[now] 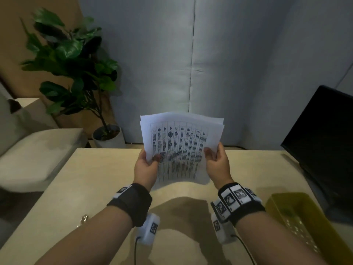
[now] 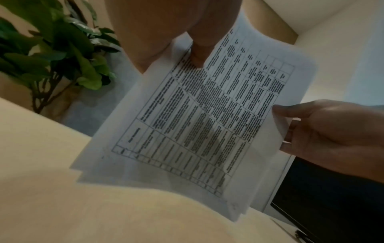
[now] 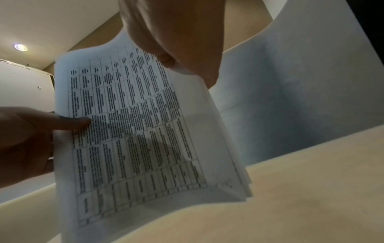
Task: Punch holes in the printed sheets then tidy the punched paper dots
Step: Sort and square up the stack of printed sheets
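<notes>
A small stack of white printed sheets (image 1: pixel 179 146) with a black-ruled table stands nearly upright, its lower edge at or just above the beige table (image 1: pixel 95 188). My left hand (image 1: pixel 147 163) pinches the stack's left edge, thumb on the front. My right hand (image 1: pixel 215 159) pinches the right edge. The left wrist view shows the sheets (image 2: pixel 197 123) fanned slightly at the bottom corner, with the left thumb (image 2: pixel 199 54) on the print and the right hand (image 2: pixel 324 131) at the far edge. In the right wrist view the sheets (image 3: pixel 135 131) are held the same way. No hole punch is in view.
A yellow perforated plastic tray (image 1: pixel 298 222) sits at the table's right front. A dark monitor (image 1: pixel 324 142) stands at the right rear. A small metal object (image 1: pixel 83 219) lies near the left edge. A potted plant (image 1: pixel 76 73) and a cushioned seat (image 1: pixel 36 155) are beyond the table's left side.
</notes>
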